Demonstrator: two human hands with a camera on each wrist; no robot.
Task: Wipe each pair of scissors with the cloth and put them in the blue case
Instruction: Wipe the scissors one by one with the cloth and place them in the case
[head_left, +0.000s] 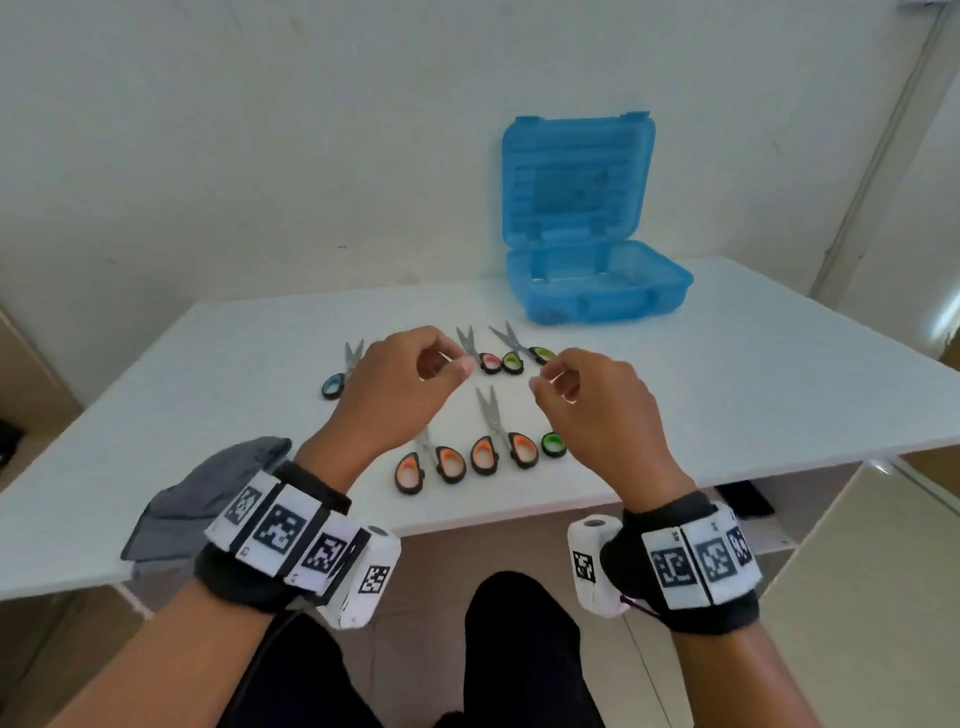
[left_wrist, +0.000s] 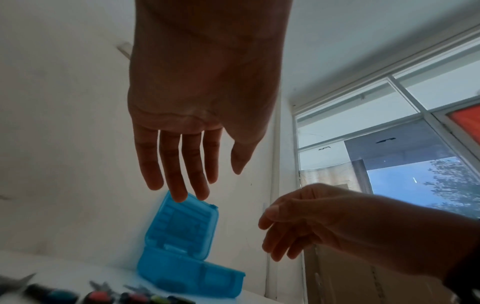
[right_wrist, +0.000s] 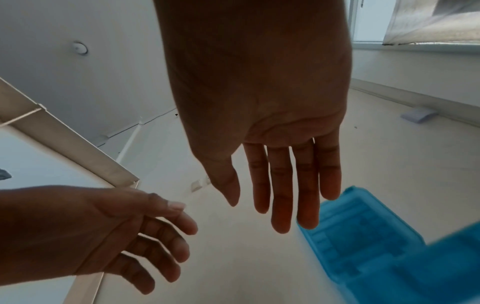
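Observation:
Several pairs of scissors lie on the white table (head_left: 753, 384): two orange-handled pairs (head_left: 428, 462) (head_left: 498, 441) near the front, a teal-handled pair (head_left: 337, 379), a pink-handled pair (head_left: 480, 356) and a green-handled pair (head_left: 524, 353) behind. The blue case (head_left: 602, 304) stands open at the back right, lid upright. A grey cloth (head_left: 208, 493) lies at the front left edge. My left hand (head_left: 447, 364) and right hand (head_left: 550, 384) hover above the scissors, fingers relaxed, holding nothing. The wrist views show the left hand (left_wrist: 182, 164) and right hand (right_wrist: 272, 185) empty.
A single green handle (head_left: 553, 444) shows beside my right wrist. The white wall runs right behind the table. The table's front edge is close to my knees; a window (left_wrist: 389, 144) is to the right.

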